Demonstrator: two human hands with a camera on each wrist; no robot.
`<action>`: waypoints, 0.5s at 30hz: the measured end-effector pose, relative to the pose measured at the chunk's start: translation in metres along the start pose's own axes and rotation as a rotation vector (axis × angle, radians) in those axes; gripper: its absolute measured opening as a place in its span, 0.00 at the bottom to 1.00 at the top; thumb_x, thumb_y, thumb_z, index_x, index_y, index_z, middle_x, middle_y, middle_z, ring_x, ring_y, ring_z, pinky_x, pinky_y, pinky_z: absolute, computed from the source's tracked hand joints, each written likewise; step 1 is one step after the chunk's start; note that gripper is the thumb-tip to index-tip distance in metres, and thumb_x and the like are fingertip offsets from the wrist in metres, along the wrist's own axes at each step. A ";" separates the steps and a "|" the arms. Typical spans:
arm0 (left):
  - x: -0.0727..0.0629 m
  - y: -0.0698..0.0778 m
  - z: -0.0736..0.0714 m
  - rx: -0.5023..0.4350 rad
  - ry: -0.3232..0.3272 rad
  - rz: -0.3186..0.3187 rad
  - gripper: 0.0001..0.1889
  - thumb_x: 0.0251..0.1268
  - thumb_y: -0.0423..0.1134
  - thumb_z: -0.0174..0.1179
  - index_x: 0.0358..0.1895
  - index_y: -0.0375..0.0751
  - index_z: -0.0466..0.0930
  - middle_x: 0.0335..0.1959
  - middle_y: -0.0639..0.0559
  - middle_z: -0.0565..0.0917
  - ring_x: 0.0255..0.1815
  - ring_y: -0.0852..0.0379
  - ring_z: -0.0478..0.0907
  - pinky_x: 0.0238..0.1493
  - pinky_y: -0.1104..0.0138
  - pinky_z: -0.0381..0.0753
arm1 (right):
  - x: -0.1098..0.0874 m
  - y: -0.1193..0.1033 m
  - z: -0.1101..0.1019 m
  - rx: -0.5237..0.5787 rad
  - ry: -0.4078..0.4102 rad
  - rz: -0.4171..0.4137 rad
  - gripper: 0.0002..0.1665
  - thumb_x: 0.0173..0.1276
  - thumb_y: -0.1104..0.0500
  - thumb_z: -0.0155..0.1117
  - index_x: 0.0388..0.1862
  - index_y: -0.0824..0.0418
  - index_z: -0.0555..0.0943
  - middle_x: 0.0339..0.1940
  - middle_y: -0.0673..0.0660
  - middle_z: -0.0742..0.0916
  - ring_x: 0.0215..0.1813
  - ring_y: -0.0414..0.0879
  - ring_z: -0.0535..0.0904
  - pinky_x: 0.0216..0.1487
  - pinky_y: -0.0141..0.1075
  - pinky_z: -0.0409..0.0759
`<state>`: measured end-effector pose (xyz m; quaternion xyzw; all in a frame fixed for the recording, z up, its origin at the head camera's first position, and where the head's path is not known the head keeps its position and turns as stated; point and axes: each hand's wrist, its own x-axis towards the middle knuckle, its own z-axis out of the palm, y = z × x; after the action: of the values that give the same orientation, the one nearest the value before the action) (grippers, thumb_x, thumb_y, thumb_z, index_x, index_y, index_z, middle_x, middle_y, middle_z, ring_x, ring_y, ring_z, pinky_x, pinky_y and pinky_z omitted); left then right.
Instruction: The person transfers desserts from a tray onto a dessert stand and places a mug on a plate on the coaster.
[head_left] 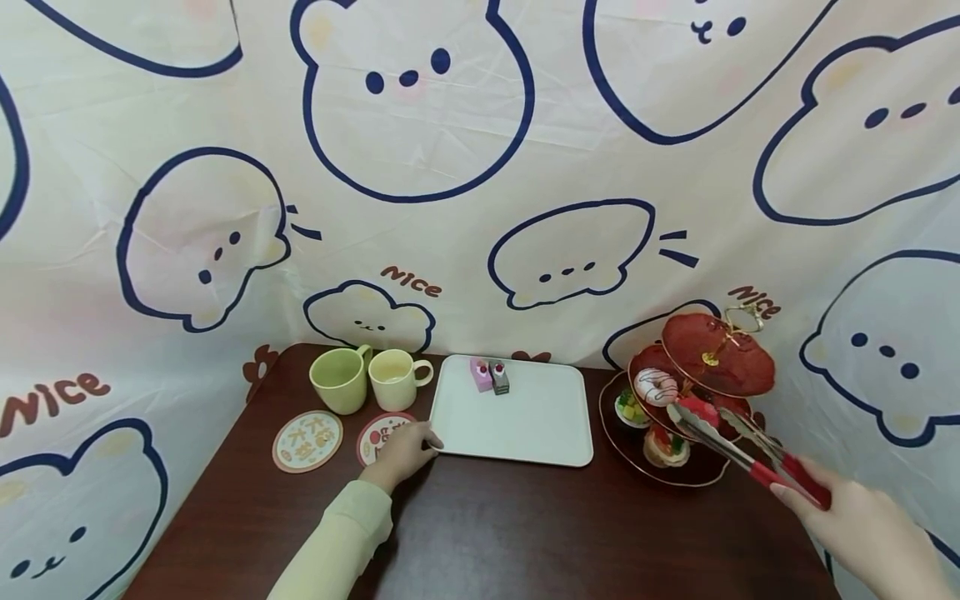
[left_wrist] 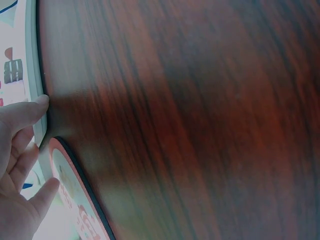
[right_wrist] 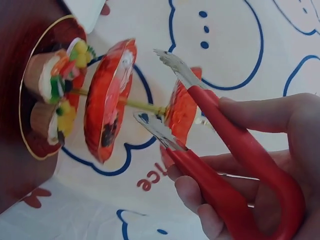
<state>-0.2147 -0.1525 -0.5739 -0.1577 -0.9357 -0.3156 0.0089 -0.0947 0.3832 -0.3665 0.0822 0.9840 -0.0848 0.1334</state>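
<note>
My left hand (head_left: 405,452) rests at the near left corner of a white tray (head_left: 517,429), fingertips on its rim. On the tray stand a pink cake slice (head_left: 481,375) and a dark cake slice (head_left: 499,379). My right hand (head_left: 862,521) grips red-handled tongs (right_wrist: 235,145), whose metal tips are spread apart with nothing between them in the right wrist view. They reach toward a red three-tier stand (head_left: 720,354). Its middle tier bears a white-iced donut (head_left: 656,387) and a red item (head_left: 699,410); fruit-topped cupcakes (head_left: 666,447) sit on the bottom tier.
A green mug (head_left: 339,381) and a pale yellow mug (head_left: 393,381) stand at the back left. A round coaster (head_left: 307,442) lies before them, with a pink-rimmed coaster (head_left: 371,433) partly under my left hand. A patterned cloth (head_left: 465,242) hangs behind the dark wooden table (head_left: 525,533).
</note>
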 end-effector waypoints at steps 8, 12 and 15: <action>0.000 0.000 0.001 0.004 0.007 -0.010 0.05 0.55 0.23 0.71 0.33 0.36 0.90 0.50 0.33 0.86 0.59 0.37 0.81 0.61 0.46 0.78 | -0.009 -0.020 0.006 0.043 0.017 -0.042 0.54 0.71 0.37 0.65 0.69 0.84 0.62 0.35 0.71 0.81 0.30 0.51 0.74 0.25 0.40 0.76; 0.000 0.000 0.002 0.005 0.003 0.000 0.05 0.56 0.23 0.71 0.33 0.36 0.90 0.49 0.34 0.87 0.59 0.36 0.81 0.60 0.46 0.78 | -0.009 -0.030 0.006 0.033 0.026 -0.064 0.54 0.70 0.35 0.65 0.69 0.82 0.64 0.37 0.71 0.82 0.32 0.52 0.75 0.28 0.42 0.77; 0.000 -0.001 0.000 0.008 0.003 0.006 0.05 0.56 0.24 0.71 0.33 0.36 0.90 0.50 0.33 0.86 0.59 0.36 0.81 0.60 0.46 0.78 | -0.004 -0.041 0.008 0.043 0.041 -0.109 0.54 0.70 0.33 0.63 0.70 0.79 0.66 0.38 0.69 0.84 0.34 0.53 0.77 0.29 0.47 0.79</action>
<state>-0.2151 -0.1526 -0.5745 -0.1602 -0.9365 -0.3118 0.0118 -0.0966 0.3411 -0.3667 0.0333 0.9875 -0.1113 0.1066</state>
